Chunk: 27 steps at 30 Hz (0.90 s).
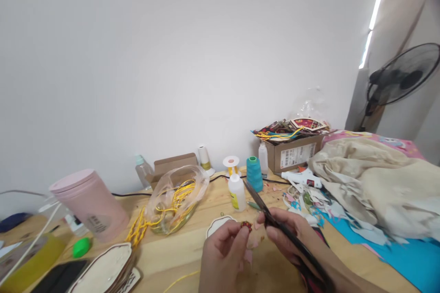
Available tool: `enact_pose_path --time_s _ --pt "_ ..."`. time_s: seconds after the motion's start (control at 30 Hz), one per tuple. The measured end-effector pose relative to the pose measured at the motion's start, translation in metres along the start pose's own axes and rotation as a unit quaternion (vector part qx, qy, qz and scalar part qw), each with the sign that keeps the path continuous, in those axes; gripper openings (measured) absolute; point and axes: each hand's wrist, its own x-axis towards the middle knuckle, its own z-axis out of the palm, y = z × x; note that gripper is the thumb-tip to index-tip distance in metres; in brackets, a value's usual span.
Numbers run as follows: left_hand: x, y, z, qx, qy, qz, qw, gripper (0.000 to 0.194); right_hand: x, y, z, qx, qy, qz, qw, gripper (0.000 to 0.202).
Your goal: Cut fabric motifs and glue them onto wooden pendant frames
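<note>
My left hand (225, 249) pinches a small red-and-yellow patterned piece (246, 225) between thumb and fingertips, low in the middle of the head view. Just to its right, my right hand (292, 233) is closed around dark scissors (287, 233). Their blades point up and away to the left, and the handles run toward the lower right. Whether the blades are apart I cannot tell. Partly behind my left hand lies a pale plaque with a dark scalloped edge (220, 225). A white glue bottle (236, 194) stands just beyond the scissor tips.
Behind stand a teal thread cone (254, 176) and a cardboard box (292, 155) heaped with decorated pieces. Scraps (312, 201) and beige cloth (374, 183) cover the right. Leftward are a plastic bag of yellow cords (178, 199), a pink canister (92, 206) and stacked plaques (106, 268).
</note>
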Motion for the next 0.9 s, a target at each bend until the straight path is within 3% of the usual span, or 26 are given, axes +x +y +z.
enact_pose_path --time_s 0.13,0.23,0.37,0.6,0.9 --pt "-0.004 0.011 -0.001 -0.007 0.022 0.02 1.0 0.022 0.0 0.002 0.001 -0.036 -0.118 -0.08 0.989 0.046" --pt "-0.007 0.017 -0.002 -0.024 0.044 0.031 0.998 0.02 0.0 0.008 0.0 -0.072 -0.137 -0.087 0.984 0.046" --pt "-0.007 0.016 -0.002 -0.027 0.033 0.042 0.998 0.019 -0.001 0.008 0.0 -0.08 -0.177 -0.076 0.978 0.045" --pt "-0.005 0.008 0.0 -0.02 0.029 0.023 0.999 0.019 -0.002 -0.006 0.001 -0.061 -0.191 -0.061 0.978 0.037" --pt "-0.007 0.01 0.005 -0.032 0.043 0.02 0.998 0.017 -0.003 -0.003 0.006 -0.017 -0.187 -0.089 0.978 0.04"
